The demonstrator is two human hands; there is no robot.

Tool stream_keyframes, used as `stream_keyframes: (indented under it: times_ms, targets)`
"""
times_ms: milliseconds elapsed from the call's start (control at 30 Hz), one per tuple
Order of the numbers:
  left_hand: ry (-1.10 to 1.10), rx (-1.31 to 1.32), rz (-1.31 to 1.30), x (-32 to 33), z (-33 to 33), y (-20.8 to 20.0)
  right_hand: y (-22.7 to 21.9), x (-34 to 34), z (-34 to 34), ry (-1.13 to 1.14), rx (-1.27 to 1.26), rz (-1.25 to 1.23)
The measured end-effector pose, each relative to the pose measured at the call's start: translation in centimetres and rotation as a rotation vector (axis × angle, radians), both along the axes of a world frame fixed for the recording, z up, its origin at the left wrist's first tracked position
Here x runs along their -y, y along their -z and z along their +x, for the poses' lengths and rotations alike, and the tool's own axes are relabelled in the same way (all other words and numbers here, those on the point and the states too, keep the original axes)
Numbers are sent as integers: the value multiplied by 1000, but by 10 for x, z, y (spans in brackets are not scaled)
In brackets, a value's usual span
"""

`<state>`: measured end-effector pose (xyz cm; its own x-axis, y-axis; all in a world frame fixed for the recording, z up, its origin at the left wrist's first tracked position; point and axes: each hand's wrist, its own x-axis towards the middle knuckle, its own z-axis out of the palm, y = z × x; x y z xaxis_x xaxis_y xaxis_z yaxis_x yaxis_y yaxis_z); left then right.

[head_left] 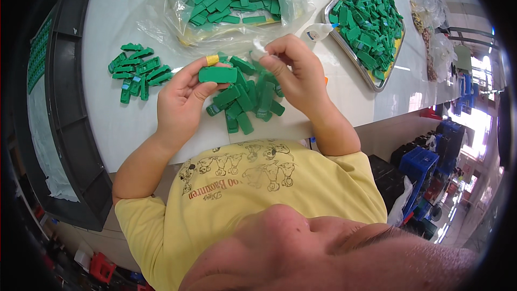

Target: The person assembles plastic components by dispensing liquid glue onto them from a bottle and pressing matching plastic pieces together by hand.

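My left hand (183,92) pinches a flat green plastic piece (217,75), rectangular with rounded ends, by its left end. Yellow tape wraps one of that hand's fingertips. Between the thumb and fingers of my right hand (297,73) is a small white wad (259,49) that looks like tissue or cotton. The wad is held up and to the right of the piece, apart from it. Under and between both hands lies a loose heap of similar green pieces (246,97). Another small group of green pieces (141,70) lies left of my left hand.
Beyond my hands stands a yellow container lined with a clear plastic bag (153,19), holding many green pieces. A metal tray (329,28) heaped with green parts sits at the right. Beside it lies a white squeeze bottle (318,33) with a blue tip. A dark crate (75,108) borders the table's left side.
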<state>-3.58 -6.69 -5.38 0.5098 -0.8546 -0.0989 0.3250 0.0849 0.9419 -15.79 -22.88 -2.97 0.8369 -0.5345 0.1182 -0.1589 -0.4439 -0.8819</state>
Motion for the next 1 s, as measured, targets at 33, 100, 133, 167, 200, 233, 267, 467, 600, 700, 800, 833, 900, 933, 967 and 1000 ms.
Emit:
stream_keyframes:
  times_ms: [33,100,133,167,200,233,267,467,600,700,800,833,900,933,967,1000]
  targets:
    - [5,-1,3,-1,0,1,0,2,1,59,-22,2]
    - [7,-2,6,0,1,3,1,8,0,48,-101,-221]
    - [8,-9,6,0,2,4,2,12,-1,39,-180,-445]
    - [9,-15,6,1,3,5,4,15,-3,38,-180,-445]
    - [9,-15,6,2,5,5,5,19,-6,48,-301,-515]
    - [5,-11,3,2,5,5,7,21,-7,56,-423,-583]
    - [1,-7,0,2,5,6,9,22,-7,53,-422,-582]
    - [44,29,22,8,5,9,5,14,-1,130,-199,-428]
    - [54,9,12,10,1,11,3,3,-1,-88,-120,-89]
    - [80,25,3,11,-2,11,4,0,-1,-116,-116,7]
    - [106,80,20,10,-4,10,4,-2,-2,-145,-182,191]
    - [121,119,11,10,-5,10,4,-4,-3,-150,-196,348]
    - [137,159,1,10,-6,11,6,-5,-4,-154,-209,505]
    - [144,162,-14,10,-7,12,8,-5,-4,-164,-204,559]
    - [151,165,-28,9,-7,12,8,-6,-4,-174,-200,612]
    - [150,165,-28,9,-7,11,8,-7,-4,-175,-200,612]
